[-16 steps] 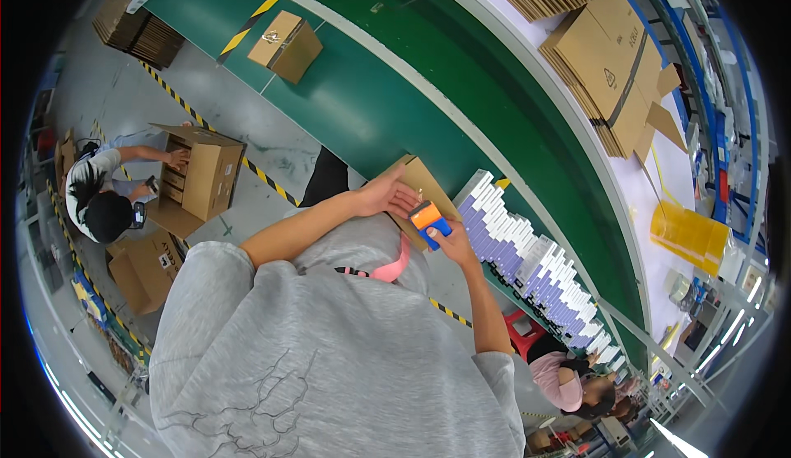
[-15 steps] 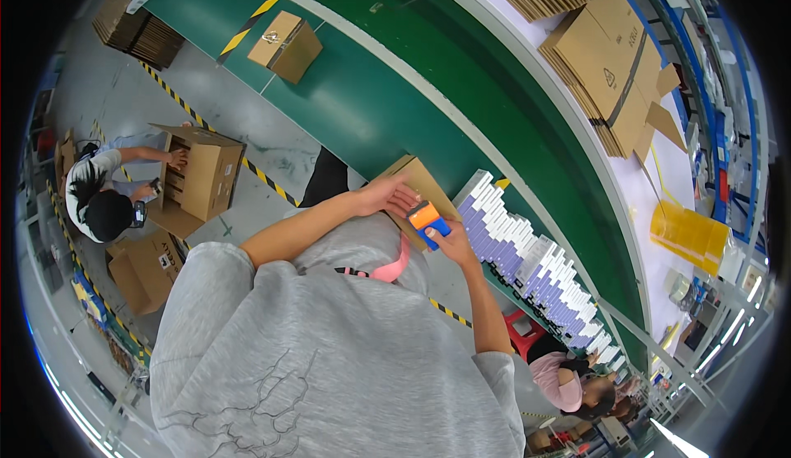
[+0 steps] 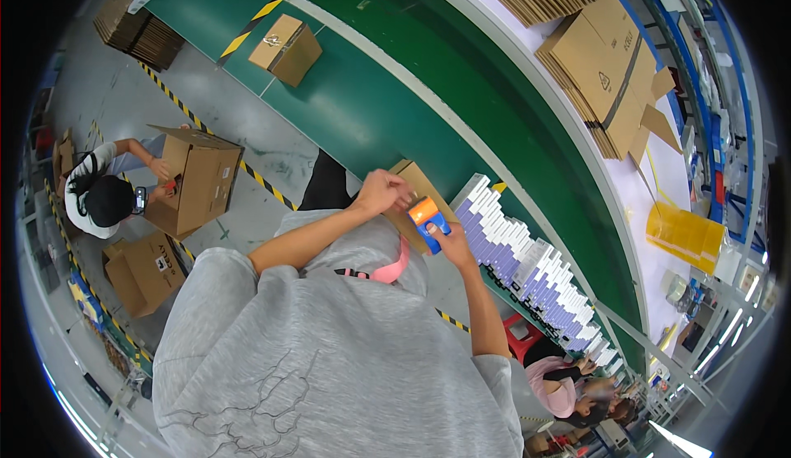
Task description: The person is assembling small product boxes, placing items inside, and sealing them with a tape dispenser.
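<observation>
Blue-and-orange handheld tool (image 3: 428, 221): located in front of the wearer's middle, over the near part of a brown cardboard box (image 3: 426, 184); orange rounded part uppermost, blue body below. Exact kind of tool I cannot settle from my remote view.

Hands, as I read them on the head view:
- Right hand (image 3: 451, 242): closed around the blue body, thumb lying across it, firm hold.
- Left hand (image 3: 386, 193): fingers partly curled, beside the tool and over the left part of the box. Fingertips overlap the box in view; I cannot tell whether they touch it or pinch anything small.

Surroundings: the box sits at the near edge of a green table (image 3: 350, 124). Just right of it I note long, uneven rows of small white-and-purple boxes (image 3: 512, 248). Farther left along the same surface, well apart from the hands, stands a second carton (image 3: 286, 51). Flattened cardboard (image 3: 595, 79) lies stacked at upper right, with a yellow roll (image 3: 685, 237) below it in my view.

At far left I log a co-worker (image 3: 109, 201), bent beside a large open carton (image 3: 208, 179), hands at its opening.
</observation>
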`<state>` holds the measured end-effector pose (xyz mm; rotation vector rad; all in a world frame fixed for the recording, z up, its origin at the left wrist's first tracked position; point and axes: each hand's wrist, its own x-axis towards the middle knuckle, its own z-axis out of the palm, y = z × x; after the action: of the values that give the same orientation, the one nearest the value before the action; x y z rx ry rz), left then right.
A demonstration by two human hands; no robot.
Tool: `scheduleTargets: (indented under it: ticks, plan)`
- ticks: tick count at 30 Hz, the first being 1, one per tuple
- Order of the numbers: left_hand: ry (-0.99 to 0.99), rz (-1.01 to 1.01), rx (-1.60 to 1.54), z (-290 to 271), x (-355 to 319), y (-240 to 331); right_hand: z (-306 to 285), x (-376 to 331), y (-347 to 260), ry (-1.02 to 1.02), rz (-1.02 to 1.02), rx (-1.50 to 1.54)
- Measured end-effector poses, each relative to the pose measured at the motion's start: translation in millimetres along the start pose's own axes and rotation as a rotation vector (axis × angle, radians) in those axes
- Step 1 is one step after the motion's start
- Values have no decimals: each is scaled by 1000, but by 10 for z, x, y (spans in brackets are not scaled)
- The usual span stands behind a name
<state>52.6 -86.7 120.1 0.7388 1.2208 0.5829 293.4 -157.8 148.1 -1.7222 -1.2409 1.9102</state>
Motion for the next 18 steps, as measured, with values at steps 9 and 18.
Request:
scheduleTargets:
  ticks: [9,18]
  plan:
    - [261,177,143,-128,-42,214,-39,-177,-127,17,77,-97]
    - [330,252,117,-184,33,122,-58,-237,-310,46,139,-236]
